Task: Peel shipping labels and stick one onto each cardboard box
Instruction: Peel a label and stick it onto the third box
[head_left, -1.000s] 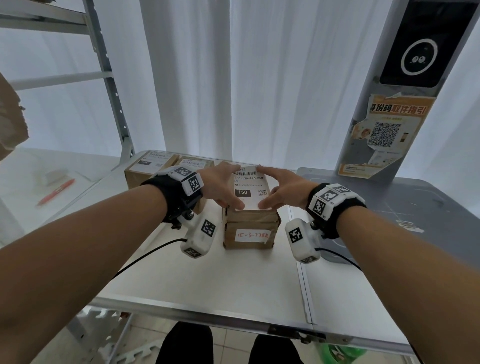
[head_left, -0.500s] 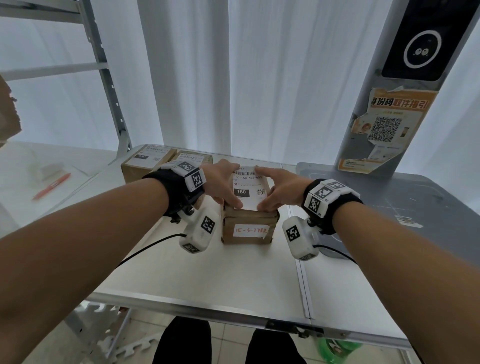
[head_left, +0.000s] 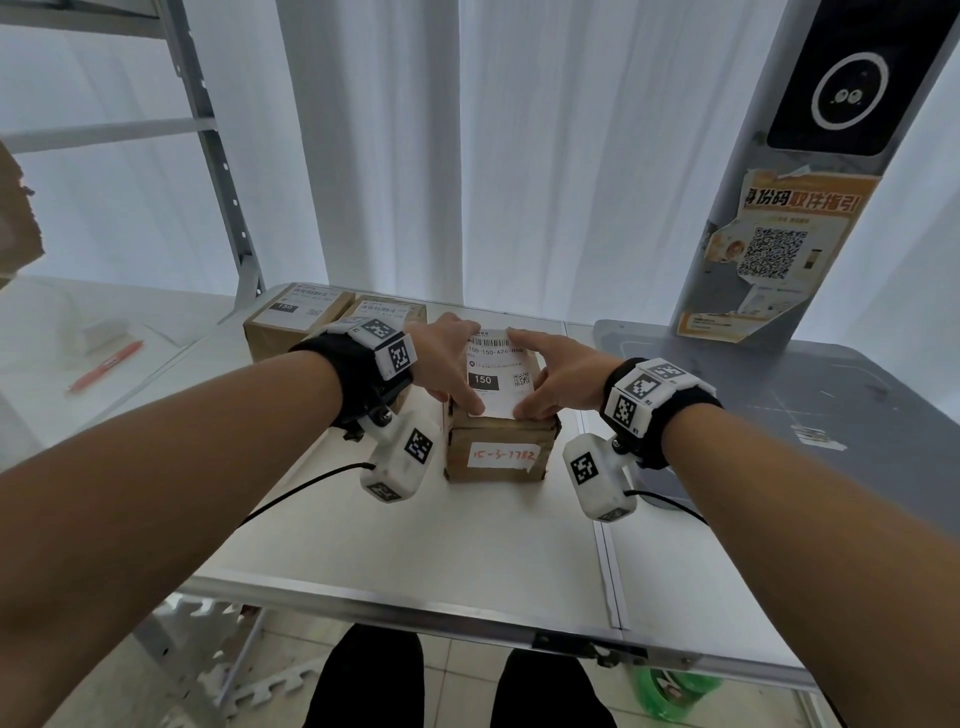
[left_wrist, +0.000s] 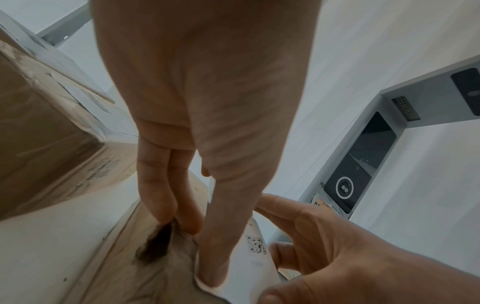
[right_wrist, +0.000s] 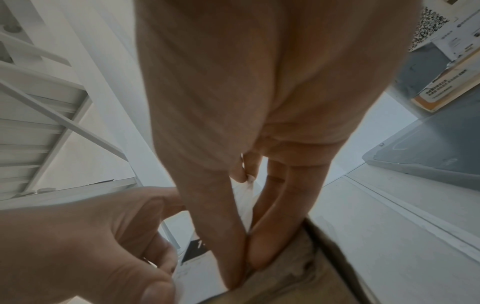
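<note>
Evidently mid-sticking: both hands, left hand (head_left: 448, 364) and right hand (head_left: 558, 376), press the shipping label (head_left: 496, 371) with flat fingers onto the cardboard box (head_left: 498, 452); next, smooth the edges.

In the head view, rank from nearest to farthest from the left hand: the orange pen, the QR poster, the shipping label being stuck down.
From the left hand:
1. Shipping label: on top of the middle box, under the fingers.
2. Orange pen: far left, on the side surface.
3. QR poster: upper right, on the grey post.

Both hands (head_left: 452, 364) (head_left: 558, 374) reach forward, fingers (left_wrist: 155, 185) apparently straight, pressing down.
</note>
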